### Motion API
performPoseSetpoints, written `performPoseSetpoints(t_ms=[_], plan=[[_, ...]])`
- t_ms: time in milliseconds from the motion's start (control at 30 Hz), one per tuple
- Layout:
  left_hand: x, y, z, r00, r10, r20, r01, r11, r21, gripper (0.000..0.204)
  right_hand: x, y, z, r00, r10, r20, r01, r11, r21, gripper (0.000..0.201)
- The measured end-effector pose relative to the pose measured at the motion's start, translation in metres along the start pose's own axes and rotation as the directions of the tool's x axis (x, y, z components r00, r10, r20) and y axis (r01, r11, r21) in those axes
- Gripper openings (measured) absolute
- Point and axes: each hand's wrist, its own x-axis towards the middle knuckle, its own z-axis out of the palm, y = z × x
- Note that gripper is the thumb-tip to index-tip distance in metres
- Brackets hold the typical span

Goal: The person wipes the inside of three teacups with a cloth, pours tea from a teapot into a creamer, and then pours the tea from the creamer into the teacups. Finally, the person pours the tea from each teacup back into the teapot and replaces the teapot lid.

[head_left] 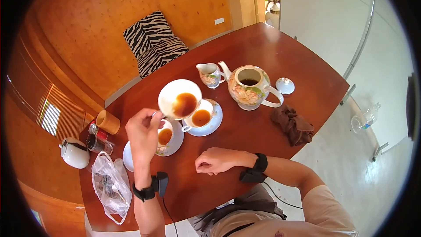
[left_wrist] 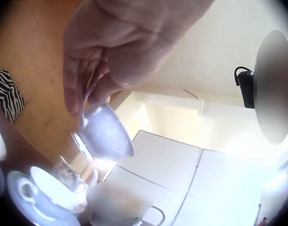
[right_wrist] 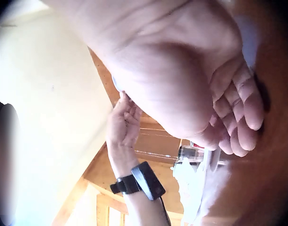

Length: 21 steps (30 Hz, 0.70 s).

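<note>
My left hand (head_left: 142, 136) pinches a teacup (head_left: 169, 94) by its handle, up off the table. Brown tea lies in that cup, tilted in the head view. The left wrist view shows the cup (left_wrist: 106, 132) hanging from the fingers. Below it, two more tea-filled cups, a nearer one (head_left: 165, 137) and a farther one (head_left: 201, 117), stand on saucers. Another saucer (head_left: 128, 157) is partly hidden behind my left wrist. My right hand (head_left: 219, 160) rests near the table's front with fingers loosely curled, holding nothing; its palm (right_wrist: 167, 84) shows in the right wrist view.
An uncovered floral teapot (head_left: 249, 88) stands at the back, with a creamer (head_left: 210, 75) and a lid (head_left: 285, 86) beside it. A brown cloth (head_left: 293, 125) lies to the right. Leftward are a plastic bag (head_left: 110, 184), a glass jar (head_left: 98, 144), a wooden cup (head_left: 108, 122) and a white pot (head_left: 74, 152).
</note>
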Motion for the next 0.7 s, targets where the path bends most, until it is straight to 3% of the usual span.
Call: performPoseSetpoints(t_ms=[400, 533, 700], plan=[[0.061, 0.065, 0.112, 0.984, 0.15, 0.093, -0.163, 0.976, 0.143, 0.015, 0.0, 0.002, 0.002, 0.999, -0.035, -0.033, 0.035, 0.999, -0.02, 0.025], [0.066, 0.076, 0.132, 0.961, 0.271, 0.048, -0.276, 0.946, 0.168, 0.013, 0.001, 0.001, 0.003, 1.0, -0.001, -0.03, 0.001, 1.0, -0.016, 0.025], [0.069, 0.079, 0.147, 0.878, 0.474, 0.06, -0.471, 0.836, 0.283, 0.011, 0.002, 0.003, 0.003, 1.0, -0.01, -0.007, 0.009, 0.998, -0.061, 0.02]])
